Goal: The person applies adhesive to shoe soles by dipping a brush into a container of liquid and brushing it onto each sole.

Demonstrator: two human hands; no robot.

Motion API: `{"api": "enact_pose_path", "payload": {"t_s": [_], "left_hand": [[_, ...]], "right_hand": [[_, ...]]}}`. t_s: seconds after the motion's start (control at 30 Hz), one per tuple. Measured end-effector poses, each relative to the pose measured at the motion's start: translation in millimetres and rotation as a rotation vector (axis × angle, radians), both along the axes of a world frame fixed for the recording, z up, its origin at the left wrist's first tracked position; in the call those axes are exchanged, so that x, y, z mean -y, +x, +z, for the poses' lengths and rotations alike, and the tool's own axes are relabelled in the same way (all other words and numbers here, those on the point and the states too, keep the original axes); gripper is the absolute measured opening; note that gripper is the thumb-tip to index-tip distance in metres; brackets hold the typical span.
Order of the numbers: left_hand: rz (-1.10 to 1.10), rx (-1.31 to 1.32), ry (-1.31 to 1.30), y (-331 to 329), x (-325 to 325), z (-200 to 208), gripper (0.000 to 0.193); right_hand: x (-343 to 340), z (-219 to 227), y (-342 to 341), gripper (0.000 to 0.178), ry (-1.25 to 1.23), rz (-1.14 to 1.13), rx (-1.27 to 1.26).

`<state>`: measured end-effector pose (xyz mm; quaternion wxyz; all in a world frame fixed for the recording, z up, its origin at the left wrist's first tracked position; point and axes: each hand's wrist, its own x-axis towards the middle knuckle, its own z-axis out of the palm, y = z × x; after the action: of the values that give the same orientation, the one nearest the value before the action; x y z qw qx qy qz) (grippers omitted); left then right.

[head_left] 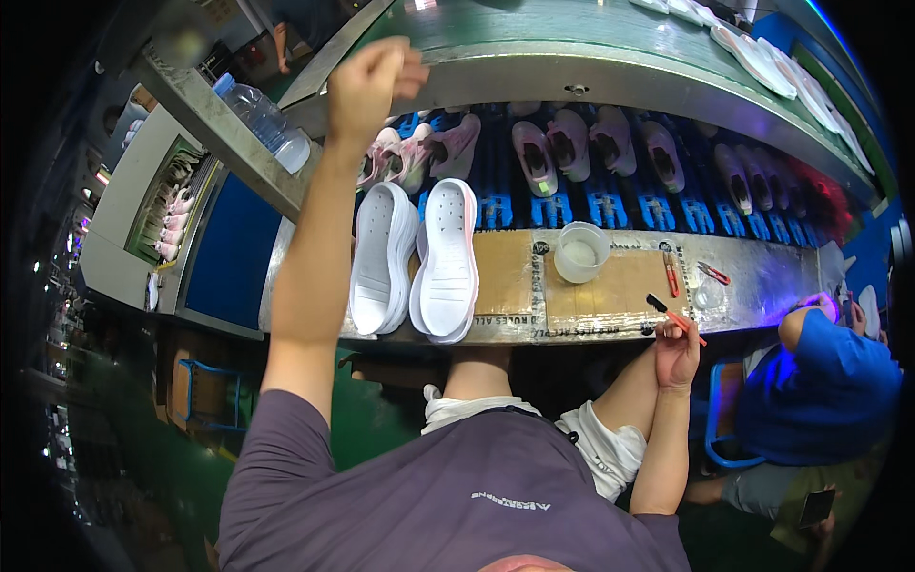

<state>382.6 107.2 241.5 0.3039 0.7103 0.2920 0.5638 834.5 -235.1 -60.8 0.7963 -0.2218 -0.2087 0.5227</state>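
Above two white soles (416,257), left hand (370,84) is fisted (contents unseen); right hand (675,351) grips brush (673,316).

Your raised left hand (374,81) curls shut, hiding whatever it may hold; your arm covers part of the pink shoes (410,153) behind it.

Two soles (415,259) on bench (762,276) at left, cup (580,252) to their right, shoes (572,143) on rack behind.
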Motion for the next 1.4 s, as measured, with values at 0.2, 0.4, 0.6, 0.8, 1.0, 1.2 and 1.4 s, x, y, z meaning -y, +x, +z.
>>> {"api": "enact_pose_path", "payload": {"t_s": [0.2, 0.4, 0.6, 0.8, 1.0, 1.2, 1.4], "left_hand": [[0.757, -1.141, -0.366, -80.9, 119.5, -115.0, 0.054], [0.709, -1.039, -0.361, -115.6, 131.3, -193.9, 0.066], [0.595, -0.904, -0.424, -127.5, 127.5, -189.5, 0.065], [0.718, -1.058, -0.34, -120.5, 138.2, -195.2, 0.054], [0.711, -0.916, -0.328, -145.7, 127.1, -222.5, 0.031], [0.645, -0.844, -0.279, -159.3, 104.9, -251.2, 0.023], [-0.035, 0.172, -0.865, -161.1, 100.4, -235.2, 0.062]], "right_hand": [[-8.7, 11.0, -4.0, 0.026, -0.151, -0.021, 0.106], [-56.5, 74.3, -22.2, 0.028, -0.256, -0.01, 0.659], [-115.5, 135.9, -69.7, 0.027, -0.343, -0.088, 1.551], [-130.8, 152.7, -91.8, 0.023, -0.287, -0.134, 1.803], [-115.1, 150.8, -90.4, 0.015, -0.082, -0.368, 1.664], [-112.0, 126.5, -89.2, 0.015, -0.241, -0.185, 1.438], [-107.1, 122.7, -86.1, 0.015, -0.118, -0.284, 1.452]]}}
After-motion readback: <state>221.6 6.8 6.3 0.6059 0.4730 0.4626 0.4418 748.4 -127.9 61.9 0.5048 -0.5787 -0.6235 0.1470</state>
